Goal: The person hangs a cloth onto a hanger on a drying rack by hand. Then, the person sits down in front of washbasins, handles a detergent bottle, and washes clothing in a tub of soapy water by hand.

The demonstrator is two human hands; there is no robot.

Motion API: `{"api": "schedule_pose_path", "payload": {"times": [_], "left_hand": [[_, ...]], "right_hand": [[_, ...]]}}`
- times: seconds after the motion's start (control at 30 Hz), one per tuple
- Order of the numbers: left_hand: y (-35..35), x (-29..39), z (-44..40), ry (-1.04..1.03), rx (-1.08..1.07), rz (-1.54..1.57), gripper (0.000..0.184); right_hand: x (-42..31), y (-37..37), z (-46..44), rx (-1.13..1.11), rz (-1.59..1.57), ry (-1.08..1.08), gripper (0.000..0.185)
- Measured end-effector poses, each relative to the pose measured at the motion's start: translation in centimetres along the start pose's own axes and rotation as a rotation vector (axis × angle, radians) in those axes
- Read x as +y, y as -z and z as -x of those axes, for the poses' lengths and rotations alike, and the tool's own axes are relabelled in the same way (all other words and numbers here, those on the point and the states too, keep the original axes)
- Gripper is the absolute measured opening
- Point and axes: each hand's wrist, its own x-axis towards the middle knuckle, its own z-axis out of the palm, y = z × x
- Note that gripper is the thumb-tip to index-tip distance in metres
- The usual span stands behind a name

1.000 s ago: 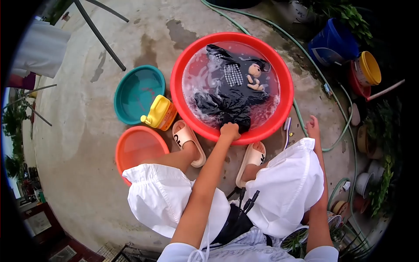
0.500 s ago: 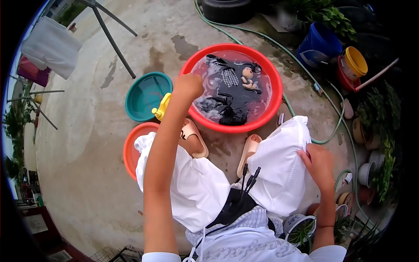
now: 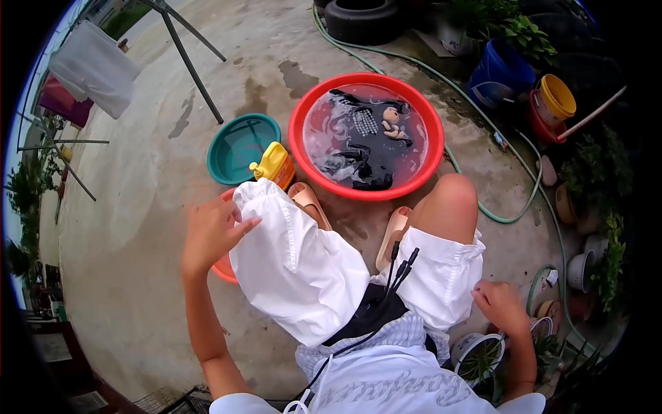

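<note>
I have the left hand [image 3: 212,231] loosely open at the left leg of the white shorts [image 3: 303,276]. My right hand [image 3: 500,303] is half curled beside the right leg; I can't tell whether it grips anything. Farther off, dark clothes [image 3: 372,146] lie in the red basin [image 3: 366,194], right of a yellow jug [image 3: 278,165].

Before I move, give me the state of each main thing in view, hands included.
Red basin: upright, holding sudsy water.
Dark garment: wet, partly submerged.
Teal basin: upright.
Yellow bottle: capped.
Orange basin: mostly hidden.
Green hose: looped on the ground.
White shorts: right knee bare, left covered.
Left hand: loosely open, empty.
Right hand: curled, contents unclear.
</note>
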Motion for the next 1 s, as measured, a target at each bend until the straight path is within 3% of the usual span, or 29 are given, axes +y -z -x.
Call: {"api": "schedule_pose_path", "payload": {"times": [0.07,0.13,0.23,0.3,0.37,0.5,0.57,0.63,0.73,0.8,0.83,0.9,1.0], "left_hand": [[-2.1,0.4,1.6,-0.093,0.147,-0.054,0.023],[-5.2,1.0,2.6,-0.099,0.304,-0.083,0.022],[-5.4,3.0,5.7,-0.159,0.156,-0.106,0.019],[-5.8,3.5,9.4,-0.231,-0.229,0.072,0.016],[-7.8,3.7,13.6,-0.227,-0.408,0.084,0.019],[-6.3,4.2,15.2,0.105,-0.350,-0.122,0.019],[-2.2,5.4,13.4,0.182,-0.265,-0.252,0.019],[1.0,7.7,9.0,0.190,-0.029,-0.257,0.021],[2.4,10.1,0.3,-0.094,0.151,-0.224,0.020],[-0.4,11.3,-7.2,-0.226,0.154,-0.166,0.020],[-3.5,11.5,-11.3,-0.306,0.252,-0.109,0.021],[-10.4,12.8,-18.0,-0.272,0.285,-0.154,0.022],[-22.1,12.8,-24.6,-0.114,0.003,-0.026,0.026]], "right_hand": [[-1.4,2.8,-1.4,0.268,0.053,0.117,0.014],[-2.9,4.8,-2.7,0.342,-0.027,0.135,0.013],[-4.0,6.3,-4.6,0.347,-0.052,0.185,0.013],[-3.7,7.0,-5.6,0.338,-0.047,0.221,0.013],[-3.4,7.3,-7.5,0.348,-0.060,0.273,0.013],[-2.9,7.8,-12.3,0.283,-0.078,0.317,0.016],[-2.6,8.0,-15.9,0.122,-0.063,0.292,0.018],[-2.6,6.7,-20.6,0.097,-0.071,0.354,0.020],[-3.5,2.7,-29.4,0.051,0.022,0.369,0.025],[-4.9,-1.0,-34.1,0.050,0.095,0.340,0.025],[-5.1,-3.6,-36.2,0.015,0.157,0.329,0.024],[-5.1,-8.7,-39.6,-0.206,0.376,0.300,0.027],[-4.6,-15.6,-41.8,-0.143,0.209,0.199,0.027]]}}
